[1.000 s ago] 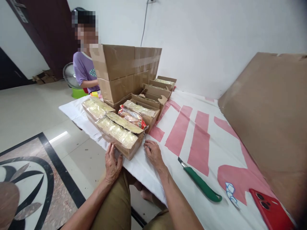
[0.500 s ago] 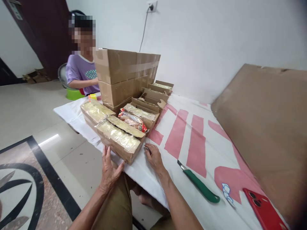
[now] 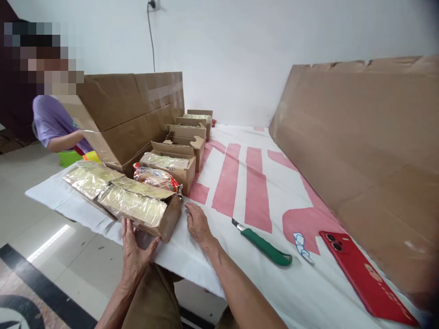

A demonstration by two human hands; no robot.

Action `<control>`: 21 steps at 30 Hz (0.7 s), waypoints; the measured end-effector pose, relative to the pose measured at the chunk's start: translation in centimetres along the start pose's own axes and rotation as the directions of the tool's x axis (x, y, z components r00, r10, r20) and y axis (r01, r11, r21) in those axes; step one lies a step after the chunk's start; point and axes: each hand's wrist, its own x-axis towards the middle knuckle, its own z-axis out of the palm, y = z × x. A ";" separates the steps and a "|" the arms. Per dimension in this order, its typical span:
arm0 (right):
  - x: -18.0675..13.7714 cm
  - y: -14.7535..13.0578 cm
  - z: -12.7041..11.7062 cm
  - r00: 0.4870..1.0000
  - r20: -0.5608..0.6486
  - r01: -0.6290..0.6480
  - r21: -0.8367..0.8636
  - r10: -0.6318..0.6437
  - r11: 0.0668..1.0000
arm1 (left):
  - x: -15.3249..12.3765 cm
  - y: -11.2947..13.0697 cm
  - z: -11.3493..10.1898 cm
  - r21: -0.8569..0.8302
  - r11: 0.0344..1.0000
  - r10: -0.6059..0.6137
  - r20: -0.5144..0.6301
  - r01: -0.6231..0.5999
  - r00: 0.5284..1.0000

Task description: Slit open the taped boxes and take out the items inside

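While the left hand (image 3: 135, 256) spreads open at the near side of the filled carton (image 3: 171, 219), clasping nothing, the right hand (image 3: 199, 225) lies loosely curled beside its right end; whether it holds anything cannot be told. The carton sits near the edge of the cloth (image 3: 274, 292), a red-trimmed packet (image 3: 156, 177) behind it, a green-handled knife (image 3: 267, 247) farther right.

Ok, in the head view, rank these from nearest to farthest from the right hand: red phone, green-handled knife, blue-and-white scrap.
From the right hand:
1. Green-handled knife: on the cloth to its right, blade end nearer the hand.
2. Blue-and-white scrap: just beyond the knife's handle.
3. Red phone: farthest right.
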 end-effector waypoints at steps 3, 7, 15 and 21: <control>0.0 -0.2 0.3 0.999 -0.031 -0.007 0.001 0.007 1.000 | 0.8 0.2 0.8 0.000 0.999 -0.033 0.037 0.033 0.999; -0.1 -0.6 0.7 0.998 -0.060 -0.026 0.010 0.027 1.000 | 2.3 1.3 2.1 -0.030 0.996 -0.084 0.084 0.087 0.993; 0.1 -0.5 1.5 0.988 -0.136 -0.070 0.045 0.075 0.997 | 5.7 3.4 4.8 -0.065 0.989 -0.124 0.093 0.131 0.988; 0.2 -0.5 1.5 0.987 -0.142 -0.062 0.061 0.070 0.996 | 7.0 3.3 6.6 -0.048 0.991 -0.125 0.079 0.129 0.989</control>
